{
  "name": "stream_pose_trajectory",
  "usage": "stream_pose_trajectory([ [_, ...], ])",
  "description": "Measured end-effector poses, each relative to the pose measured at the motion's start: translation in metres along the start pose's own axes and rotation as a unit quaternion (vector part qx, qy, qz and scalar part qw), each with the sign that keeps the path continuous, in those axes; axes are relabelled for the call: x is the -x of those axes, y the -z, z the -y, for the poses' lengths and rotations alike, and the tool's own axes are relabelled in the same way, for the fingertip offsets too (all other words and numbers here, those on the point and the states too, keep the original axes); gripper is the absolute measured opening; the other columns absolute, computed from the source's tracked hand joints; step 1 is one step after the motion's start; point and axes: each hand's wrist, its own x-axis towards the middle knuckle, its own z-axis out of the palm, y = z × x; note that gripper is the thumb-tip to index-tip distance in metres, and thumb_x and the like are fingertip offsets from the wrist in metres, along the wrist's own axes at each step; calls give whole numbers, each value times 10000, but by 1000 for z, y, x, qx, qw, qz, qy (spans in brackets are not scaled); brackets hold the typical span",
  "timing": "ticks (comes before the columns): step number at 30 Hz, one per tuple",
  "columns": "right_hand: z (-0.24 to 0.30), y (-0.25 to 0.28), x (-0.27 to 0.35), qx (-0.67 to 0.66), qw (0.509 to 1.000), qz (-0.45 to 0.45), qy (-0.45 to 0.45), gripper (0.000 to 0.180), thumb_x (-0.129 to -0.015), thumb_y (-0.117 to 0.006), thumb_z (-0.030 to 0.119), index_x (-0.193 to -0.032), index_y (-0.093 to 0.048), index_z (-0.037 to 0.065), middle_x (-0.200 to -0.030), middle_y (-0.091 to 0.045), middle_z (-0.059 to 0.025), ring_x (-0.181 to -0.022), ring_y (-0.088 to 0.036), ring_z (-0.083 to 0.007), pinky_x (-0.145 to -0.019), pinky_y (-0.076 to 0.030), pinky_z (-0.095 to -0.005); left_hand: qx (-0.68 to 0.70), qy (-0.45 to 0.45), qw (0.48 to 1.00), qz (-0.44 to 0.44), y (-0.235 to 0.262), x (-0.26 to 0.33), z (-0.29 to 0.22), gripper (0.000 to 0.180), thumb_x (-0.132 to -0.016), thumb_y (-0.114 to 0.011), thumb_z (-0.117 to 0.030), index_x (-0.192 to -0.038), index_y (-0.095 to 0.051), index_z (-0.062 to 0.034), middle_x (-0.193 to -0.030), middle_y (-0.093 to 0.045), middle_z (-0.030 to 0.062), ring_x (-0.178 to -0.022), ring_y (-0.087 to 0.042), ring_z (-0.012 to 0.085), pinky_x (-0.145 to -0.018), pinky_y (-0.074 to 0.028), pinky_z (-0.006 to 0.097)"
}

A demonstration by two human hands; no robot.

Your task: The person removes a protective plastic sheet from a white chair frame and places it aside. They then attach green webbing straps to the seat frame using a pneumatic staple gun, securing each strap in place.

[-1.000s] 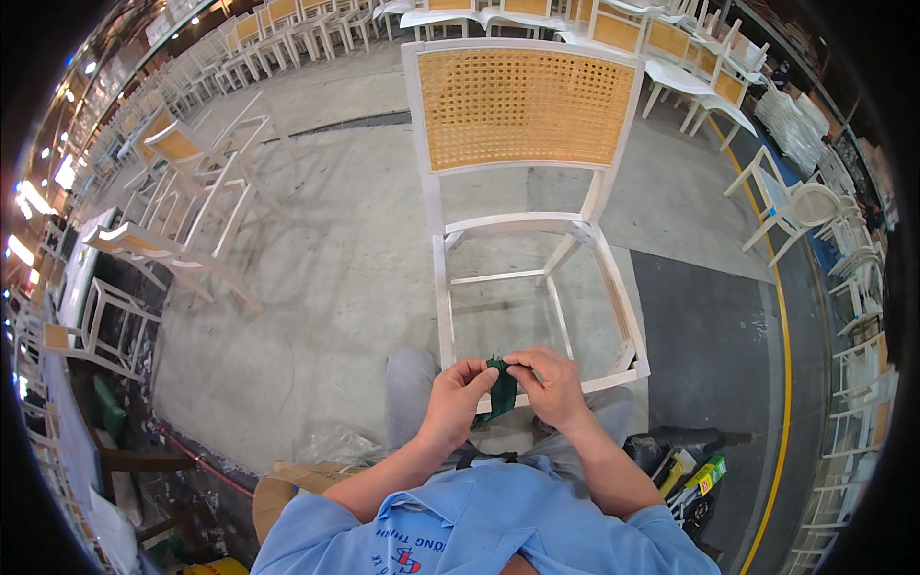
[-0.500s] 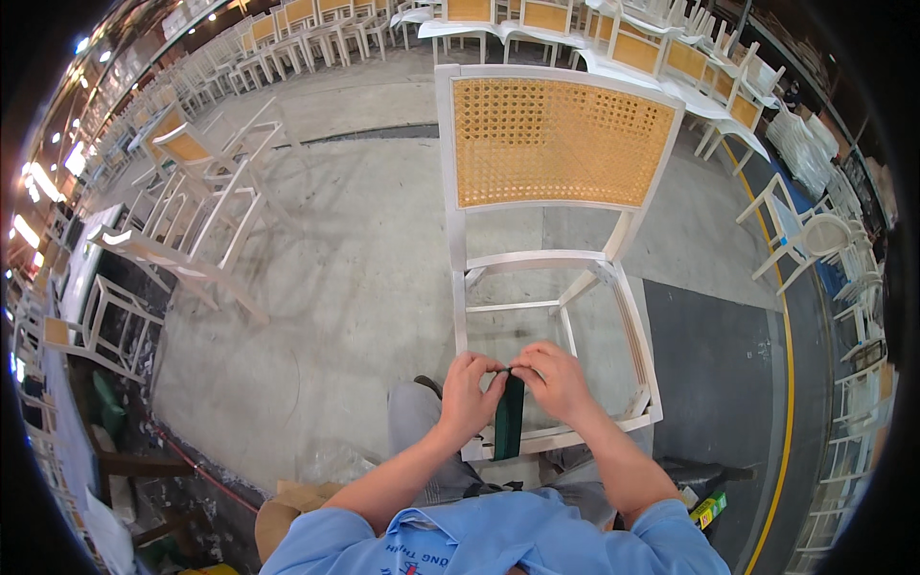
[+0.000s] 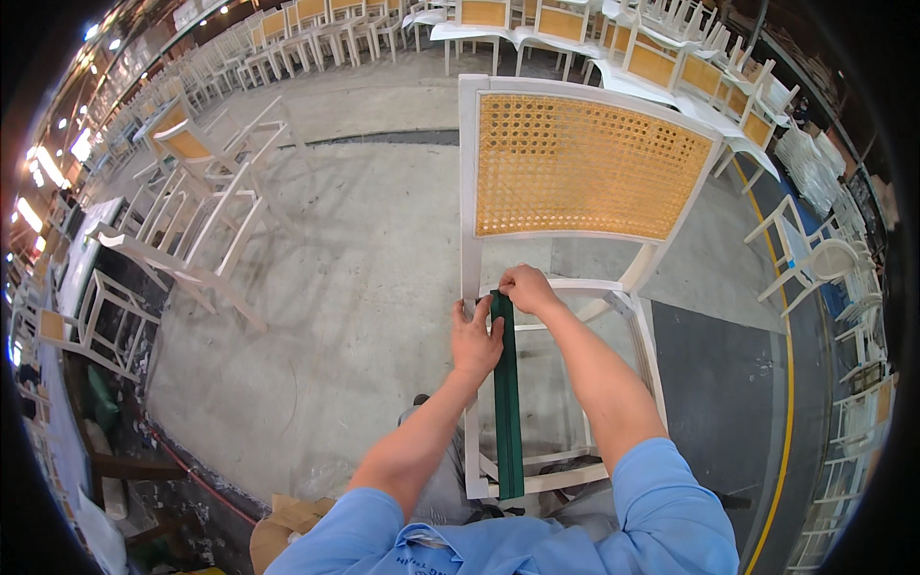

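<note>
A dark green webbing strap [image 3: 507,402] runs lengthwise over the open seat frame of a pale wooden chair [image 3: 469,254], near its left side. Its near end lies at the front rail, its far end at the back rail. There my right hand [image 3: 526,288] pinches the end of the strap, fingers closed. On the strap's left side is my left hand [image 3: 474,340], its fingers apart, at the rear corner of the frame; the thumb and index finger touch the strap's edge. The chair's woven cane backrest [image 3: 585,168] rises just beyond both hands.
Unfinished chair frames [image 3: 196,235] stand to the left beside a workbench [image 3: 96,240]. Rows of cane-backed chairs [image 3: 484,14] line the far side, some on white sheeting. A round-backed chair [image 3: 800,254] stands right, past a yellow floor line [image 3: 788,383]. A red hose [image 3: 206,484] lies lower left.
Both hands have moved away from me, from near the front rail to the back rail, drawing out the strap, which now spans the seat frame. The left fingers have spread.
</note>
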Motion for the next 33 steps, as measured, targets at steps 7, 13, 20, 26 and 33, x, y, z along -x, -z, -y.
stream_pose_trajectory([
  [7, 4, -6, -18, -6, 997, 47, -62, 154, -839, -795, 204, -958, -782, 107, -1042, -736, -127, -1016, -697, -317, -888, -553, -440, -93, 55, 991, 82, -3, -11, 8, 584, -969, -674, -381, -1524, -508, -308, -1355, -451, 286, -1140, -551, 491, -985, -503, 514],
  [13, -3, -7, -24, 19, 997, 35, -70, 175, -823, -819, 224, -947, -782, 107, -1037, -751, -116, -1013, -709, -294, -867, -563, -423, -89, 90, 983, 130, -1, -15, 1, 584, -994, -634, -428, -1553, -473, -374, -1266, -489, 267, -1127, -549, 465, -1026, -476, 499],
  [20, 2, 4, -23, -59, 992, 55, -94, 193, -845, -793, 249, -1000, -797, 135, -993, -775, -111, -978, -731, -276, -847, -575, -390, -104, 68, 987, 100, 0, -16, 0, 572, -987, -650, -415, -1537, -498, -390, -1282, -514, 288, -1108, -582, 477, -980, -514, 510],
  [26, -27, 22, 103, -332, 919, -205, -60, 233, -951, -727, 225, -1089, -762, 41, -959, -777, -119, -900, -724, -177, -797, -566, -357, -126, -57, 986, 96, -36, -26, -7, 473, -995, -596, -329, -1459, -615, -238, -1468, -500, 276, -1274, -570, 462, -990, -497, 554],
  [33, -13, 50, 432, -310, 860, -311, -262, 202, -995, -700, 174, -1133, -738, 31, -935, -741, -39, -848, -669, -106, -756, -538, -287, -232, -105, 958, 133, -14, -36, 33, 584, -1077, -505, -402, -1627, -368, -261, -1394, -632, 227, -1267, -570, 441, -1058, -452, 512],
])
